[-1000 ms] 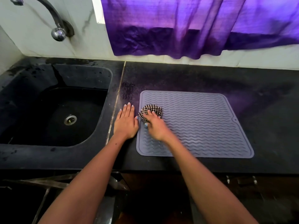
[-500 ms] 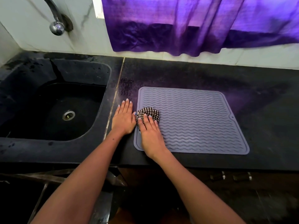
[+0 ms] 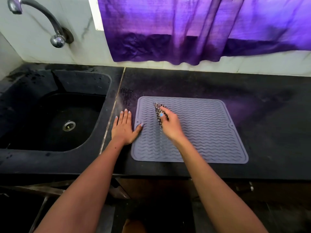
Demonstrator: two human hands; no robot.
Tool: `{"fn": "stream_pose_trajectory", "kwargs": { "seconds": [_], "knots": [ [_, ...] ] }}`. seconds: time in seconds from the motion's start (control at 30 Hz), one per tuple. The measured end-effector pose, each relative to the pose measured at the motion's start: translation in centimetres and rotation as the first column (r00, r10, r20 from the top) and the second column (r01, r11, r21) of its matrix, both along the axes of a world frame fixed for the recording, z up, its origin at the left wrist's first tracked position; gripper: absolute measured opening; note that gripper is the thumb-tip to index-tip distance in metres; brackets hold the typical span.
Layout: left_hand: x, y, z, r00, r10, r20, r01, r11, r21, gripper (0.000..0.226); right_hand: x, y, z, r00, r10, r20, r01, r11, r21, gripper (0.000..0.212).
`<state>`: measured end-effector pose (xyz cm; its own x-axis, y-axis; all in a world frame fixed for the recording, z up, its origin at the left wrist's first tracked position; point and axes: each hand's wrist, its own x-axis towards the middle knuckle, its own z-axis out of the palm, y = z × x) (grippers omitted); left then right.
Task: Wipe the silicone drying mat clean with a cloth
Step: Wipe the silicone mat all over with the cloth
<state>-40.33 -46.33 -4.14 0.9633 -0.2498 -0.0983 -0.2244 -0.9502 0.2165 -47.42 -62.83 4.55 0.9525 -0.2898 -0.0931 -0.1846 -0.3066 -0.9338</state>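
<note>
I hold the right hand (image 3: 170, 126) closed around the checkered cloth (image 3: 159, 113) on the grey silicone mat (image 3: 210, 130), at the mat's 10 o'clock area. My left hand (image 3: 123, 127) lies flat with fingers together on the black counter (image 3: 269, 101) at the mat's 9 o'clock edge, thumb touching that edge.

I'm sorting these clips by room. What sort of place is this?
Most likely a home kitchen: a dark stone countertop with a built-in sink, a wall-mounted tap above it, and a grey silicone drying mat beside the sink.
</note>
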Motion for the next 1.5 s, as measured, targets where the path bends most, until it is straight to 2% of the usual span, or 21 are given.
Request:
{"fn": "stream_pose_trajectory", "kwargs": {
  "seconds": [0.07, 0.13, 0.17, 0.23, 0.47, 0.5, 0.57, 0.63, 0.67, 0.77, 0.83, 0.9, 1.0, 1.17, 1.23, 1.27, 1.33, 1.37, 1.4, 1.43, 1.5],
  "knots": [
    [-0.2, -0.1, -0.3, 0.999, 0.001, 0.039, -0.002, 1.000, 0.017, 0.099, -1.1, 0.3, -1.6, 0.987, 0.159, 0.001, -0.149, 0.926, -0.347, 0.049],
    [-0.3, -0.1, -0.4, 0.998, 0.004, 0.065, -0.005, 1.000, 0.014, 0.101, -2.3, 0.9, -4.2, 0.953, 0.282, -0.115, -0.292, 0.740, -0.606, 0.058],
    [-0.2, -0.1, -0.4, 0.998, 0.007, 0.070, -0.007, 1.000, 0.010, 0.100, -2.8, 1.0, -5.4, 0.937, 0.303, -0.173, -0.334, 0.641, -0.691, 0.059],
    [-0.2, -0.1, -0.5, 0.997, 0.011, 0.082, -0.011, 1.000, 0.007, 0.096, -3.3, 0.9, -6.6, 0.938, 0.294, -0.185, -0.328, 0.576, -0.749, 0.057],
    [-0.2, -0.2, -0.5, 0.996, 0.012, 0.087, -0.014, 1.000, 0.024, 0.087, -2.6, 0.2, -6.6, 0.925, 0.351, -0.148, -0.342, 0.595, -0.727, 0.067],
    [-0.1, -0.1, -0.5, 0.996, 0.010, 0.087, -0.012, 1.000, 0.026, 0.087, -2.4, -0.2, -6.1, 0.925, 0.358, -0.129, -0.353, 0.680, -0.643, 0.065],
    [0.0, 0.0, -0.6, 0.996, 0.013, 0.085, -0.015, 0.999, 0.028, 0.087, -1.7, -1.7, -4.2, 0.957, 0.266, -0.114, -0.285, 0.936, -0.208, 0.050],
    [0.0, -0.1, -0.6, 0.996, 0.018, 0.082, -0.020, 0.999, 0.028, 0.088, -1.1, -3.8, -2.3, 0.997, 0.044, -0.060, -0.027, 0.968, 0.251, 0.040],
    [0.0, -0.1, -0.7, 0.996, 0.020, 0.085, -0.023, 0.999, 0.029, 0.088, -1.0, -4.7, -1.8, 0.998, -0.040, -0.052, 0.053, 0.960, 0.275, 0.040],
    [0.0, -0.1, -0.8, 0.996, 0.022, 0.086, -0.025, 0.999, 0.031, 0.089, -2.0, -5.9, -1.3, 0.999, -0.018, 0.034, 0.024, 0.980, -0.198, 0.044],
    [-0.1, -0.2, -0.7, 0.995, 0.025, 0.093, -0.028, 0.999, 0.026, 0.089, -2.7, -5.6, -2.6, 0.995, 0.092, 0.029, -0.071, 0.904, -0.423, 0.048],
    [-0.1, -0.2, -0.7, 0.994, 0.029, 0.101, -0.031, 0.999, 0.022, 0.089, -3.6, -4.7, -4.6, 0.979, 0.179, -0.094, -0.198, 0.763, -0.615, 0.053],
    [-0.2, -0.2, -0.7, 0.994, 0.031, 0.106, -0.034, 0.999, 0.025, 0.089, -4.3, -3.9, -6.7, 0.972, 0.186, -0.145, -0.230, 0.603, -0.764, 0.057],
    [-0.1, -0.2, -0.7, 0.994, 0.029, 0.103, -0.032, 0.999, 0.019, 0.089, -3.8, -3.9, -6.4, 0.966, 0.173, -0.194, -0.258, 0.564, -0.785, 0.066],
    [-0.1, -0.1, -0.7, 0.994, 0.031, 0.105, -0.033, 0.999, 0.019, 0.089, -3.7, -4.0, -5.8, 0.965, 0.202, -0.164, -0.258, 0.650, -0.715, 0.064],
    [-0.1, -0.1, -0.6, 0.994, 0.030, 0.108, -0.032, 0.999, 0.019, 0.089, -3.5, -4.4, -5.4, 0.973, 0.187, -0.133, -0.229, 0.776, -0.588, 0.058],
    [-0.1, 0.0, -0.6, 0.994, 0.025, 0.104, -0.027, 1.000, 0.016, 0.086, -3.0, -5.7, -3.7, 0.994, 0.062, -0.093, -0.071, 0.993, -0.099, 0.044],
    [-0.1, 0.0, -0.6, 0.995, 0.023, 0.101, -0.025, 1.000, 0.017, 0.083, -2.7, -6.6, -2.9, 0.996, -0.052, -0.069, 0.062, 0.987, 0.151, 0.040],
    [-0.1, 0.0, -0.6, 0.995, 0.021, 0.097, -0.023, 1.000, 0.021, 0.081, -2.4, -7.5, -2.4, 0.985, -0.164, -0.060, 0.174, 0.948, 0.268, 0.038],
    [-0.1, 0.0, -0.6, 0.995, 0.022, 0.096, -0.025, 0.999, 0.024, 0.079, -2.5, -8.3, -1.9, 0.972, -0.227, -0.057, 0.234, 0.945, 0.230, 0.038],
    [0.0, -0.2, -0.5, 0.995, 0.028, 0.092, -0.030, 0.999, 0.024, 0.079, -3.1, -9.0, -1.3, 0.980, -0.201, -0.013, 0.199, 0.977, -0.081, 0.040]
  ]
}}
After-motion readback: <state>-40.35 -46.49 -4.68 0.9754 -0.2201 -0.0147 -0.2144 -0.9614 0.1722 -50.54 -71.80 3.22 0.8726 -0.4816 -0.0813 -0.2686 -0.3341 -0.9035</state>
